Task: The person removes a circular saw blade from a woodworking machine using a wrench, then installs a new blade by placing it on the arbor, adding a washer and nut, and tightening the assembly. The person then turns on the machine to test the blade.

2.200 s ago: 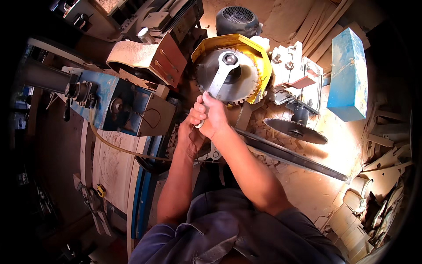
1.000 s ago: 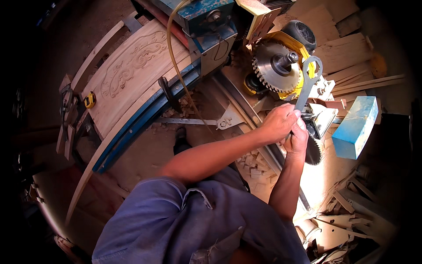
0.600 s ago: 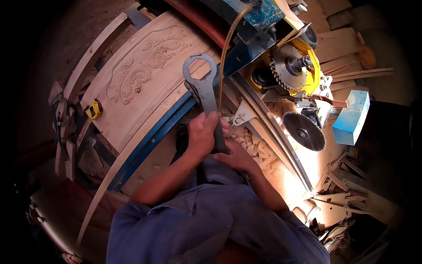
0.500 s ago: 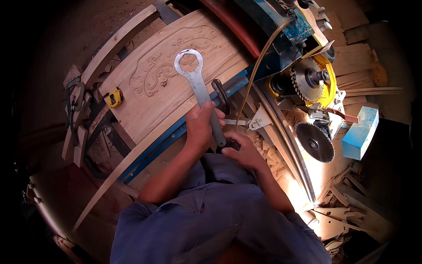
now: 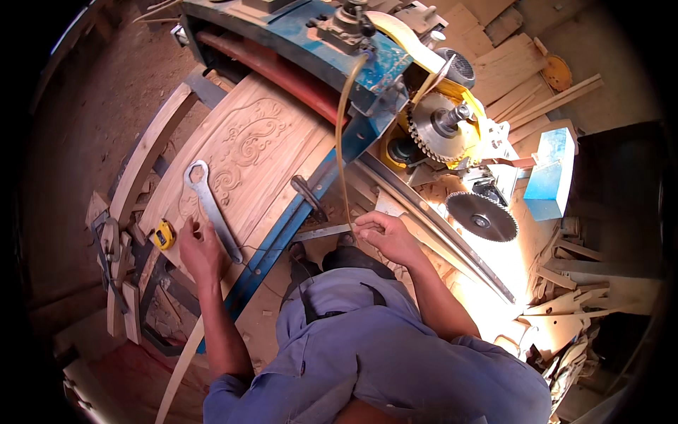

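Observation:
A large grey ring wrench lies on the carved wooden panel, its ring end pointing away from me. Right beside its shaft is my left hand, fingers loosely bent and apart, with nothing visible in them. My right hand hovers in front of my body with half-curled fingers. Its fingertips come close to a yellowish hose; I cannot tell whether they touch it. A thin dark cord runs from near the wrench's lower end toward my waist. Left of my left hand sits a yellow tape measure.
The panel rests under a blue machine with a red roller. A dark metal handle is at its blue edge. To the right stand two toothed circular saw blades, one upright, one lower. Wood offcuts surround the bench.
The wrench, held up by my left hand before, now lies on the panel and is let go. My right hand has come away from its lower end. The view has shifted.

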`<state>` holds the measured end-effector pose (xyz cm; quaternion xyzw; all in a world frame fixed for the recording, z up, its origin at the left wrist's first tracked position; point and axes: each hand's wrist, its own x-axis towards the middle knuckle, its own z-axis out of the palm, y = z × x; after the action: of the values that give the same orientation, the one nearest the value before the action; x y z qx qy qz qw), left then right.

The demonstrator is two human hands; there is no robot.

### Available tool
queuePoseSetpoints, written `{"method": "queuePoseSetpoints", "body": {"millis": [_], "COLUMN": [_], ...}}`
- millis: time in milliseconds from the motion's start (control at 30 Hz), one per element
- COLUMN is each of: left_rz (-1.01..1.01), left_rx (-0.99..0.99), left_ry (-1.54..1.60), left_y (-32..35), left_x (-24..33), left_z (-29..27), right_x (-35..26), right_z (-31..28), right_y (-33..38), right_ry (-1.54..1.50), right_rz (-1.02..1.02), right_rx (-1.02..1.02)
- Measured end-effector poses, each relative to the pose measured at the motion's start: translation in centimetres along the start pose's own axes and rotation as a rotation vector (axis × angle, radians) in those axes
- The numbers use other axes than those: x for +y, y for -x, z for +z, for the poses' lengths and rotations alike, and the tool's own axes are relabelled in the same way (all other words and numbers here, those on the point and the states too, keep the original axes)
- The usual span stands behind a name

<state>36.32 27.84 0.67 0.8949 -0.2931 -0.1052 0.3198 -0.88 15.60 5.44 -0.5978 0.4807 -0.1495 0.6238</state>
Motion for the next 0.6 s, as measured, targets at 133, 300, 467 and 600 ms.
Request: {"method": "queuePoseSetpoints", "body": {"millis": [133, 300, 467, 600], "left_rz": [0.213, 0.517, 0.599, 0.537], "left_rx": [0.091, -0.082, -0.018, 0.012], "left_ry": [0.080, -0.043, -0.270, -0.350], "left_y": [1.5, 2.0, 1.2, 1.4], "left_x": [4.7, 9.6, 10.6, 11.7], "left_z": [2.2, 12.2, 14.9, 15.1], "right_x": [1.6, 0.9, -1.6, -4.6], "right_z": [-10.3, -22.8, -30.9, -32.5], "right_y": [-2.0, -6.5, -12.8, -15.2], "right_ry": [-0.138, 0.110, 0.665, 0.811], "right_rz": [0.065, 0.011, 0.079, 0.213], "right_rx": [0.354, 0.679, 0.856, 0.702]}}
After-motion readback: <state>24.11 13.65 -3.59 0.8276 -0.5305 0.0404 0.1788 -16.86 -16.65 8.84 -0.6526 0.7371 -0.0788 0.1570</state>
